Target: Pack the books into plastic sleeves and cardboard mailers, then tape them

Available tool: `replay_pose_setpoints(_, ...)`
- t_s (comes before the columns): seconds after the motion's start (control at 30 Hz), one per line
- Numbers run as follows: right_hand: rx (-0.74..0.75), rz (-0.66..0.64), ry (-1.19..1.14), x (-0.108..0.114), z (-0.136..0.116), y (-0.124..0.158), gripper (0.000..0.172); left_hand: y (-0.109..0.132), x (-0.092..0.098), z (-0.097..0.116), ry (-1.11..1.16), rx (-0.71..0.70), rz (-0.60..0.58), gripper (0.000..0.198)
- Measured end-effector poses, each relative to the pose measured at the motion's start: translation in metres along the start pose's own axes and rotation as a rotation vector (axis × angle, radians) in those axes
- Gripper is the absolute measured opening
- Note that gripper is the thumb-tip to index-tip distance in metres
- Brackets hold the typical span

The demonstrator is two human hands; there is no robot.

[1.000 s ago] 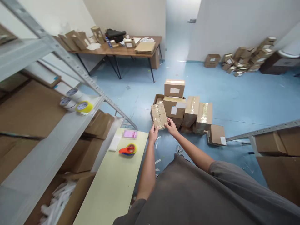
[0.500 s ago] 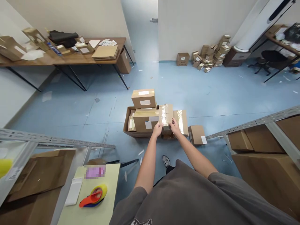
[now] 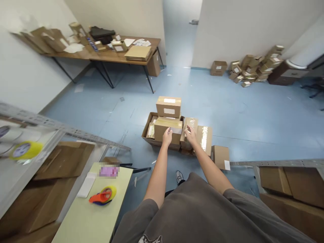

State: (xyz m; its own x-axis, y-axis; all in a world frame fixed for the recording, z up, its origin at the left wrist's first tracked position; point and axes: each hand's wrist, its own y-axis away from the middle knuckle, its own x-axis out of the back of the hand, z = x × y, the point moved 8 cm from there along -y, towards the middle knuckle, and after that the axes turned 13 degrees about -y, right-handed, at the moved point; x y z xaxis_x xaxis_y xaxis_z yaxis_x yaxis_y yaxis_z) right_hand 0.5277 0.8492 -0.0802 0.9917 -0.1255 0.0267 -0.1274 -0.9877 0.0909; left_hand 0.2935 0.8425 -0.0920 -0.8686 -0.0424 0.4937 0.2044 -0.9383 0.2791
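Observation:
My right hand (image 3: 190, 134) is open, fingers apart, over a taped cardboard box (image 3: 192, 121) with shiny tape along its top. My left hand (image 3: 167, 137) hovers in front of a larger cardboard box (image 3: 160, 131) with a white label; its fingers are loosely curled with a small gap at the thumb, and I see nothing in them. That larger box sits in an open carton (image 3: 147, 131), and a smaller labelled box (image 3: 168, 109) rests on top of it. Another taped box (image 3: 207, 136) stands right of my right hand.
A closed box (image 3: 222, 157) stands on the floor by the right shelf (image 3: 283, 163). To my left, a small green table (image 3: 108, 216) bears an orange tape dispenser (image 3: 101, 196). Farther off are a wooden table (image 3: 113, 57) and piled boxes (image 3: 250, 69) by the wall.
Both hands have come off the taped box and moved apart; that box now rests beside the open carton. The view has turned to the right.

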Motion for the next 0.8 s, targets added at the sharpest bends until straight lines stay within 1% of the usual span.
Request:
replay_pose_setpoints(0.1, 0.067, -0.126, -0.022, -0.066, -0.021, 0.0, 0.065, 0.014, 0.048, -0.011, 0.056, -0.049, 0.106, 0.053)
replay_pose_setpoints(0.17, 0.088, -0.231, -0.032, -0.116, -0.032, 0.01, 0.063, 0.03, 0.089, -0.028, 0.093, -0.068, 0.182, 0.051)
replay_pose_setpoints(0.23, 0.108, -0.338, -0.038, -0.166, -0.04, 0.029, 0.061, 0.053, 0.134, -0.055, 0.123, -0.047, 0.277, 0.049)
replay_pose_setpoints(0.3, 0.129, -0.437, -0.046, -0.217, -0.046, 0.058, 0.059, 0.087, 0.182, -0.09, 0.147, 0.005, 0.385, 0.047)
replay_pose_setpoints(0.37, 0.146, -0.53, -0.049, -0.266, -0.049, 0.095, 0.06, 0.13, 0.231, -0.126, 0.173, 0.056, 0.5, 0.046)
replay_pose_setpoints(0.43, 0.158, -0.622, -0.043, -0.314, -0.051, 0.139, 0.062, 0.18, 0.277, -0.162, 0.206, 0.092, 0.614, 0.047)
replay_pose_setpoints(0.5, 0.171, -0.73, -0.036, -0.362, -0.052, 0.188, 0.062, 0.233, 0.32, -0.195, 0.238, 0.121, 0.715, 0.049)
replay_pose_setpoints(0.57, 0.18, -0.843, -0.031, -0.406, -0.052, 0.24, 0.06, 0.288, 0.358, -0.228, 0.254, 0.16, 0.809, 0.049)
replay_pose_setpoints(0.63, 0.181, -0.941, -0.023, -0.445, -0.05, 0.293, 0.059, 0.344, 0.391, -0.26, 0.256, 0.21, 0.902, 0.048)
replay_pose_setpoints(0.7, 0.182, -1.015, -0.016, -0.479, -0.046, 0.343, 0.059, 0.397, 0.417, -0.291, 0.256, 0.254, 0.98, 0.048)
replay_pose_setpoints(0.8, 0.208, -1.098, -0.009, -0.518, -0.04, 0.409, 0.06, 0.468, 0.443, -0.333, 0.253, 0.287, 1.054, 0.05)
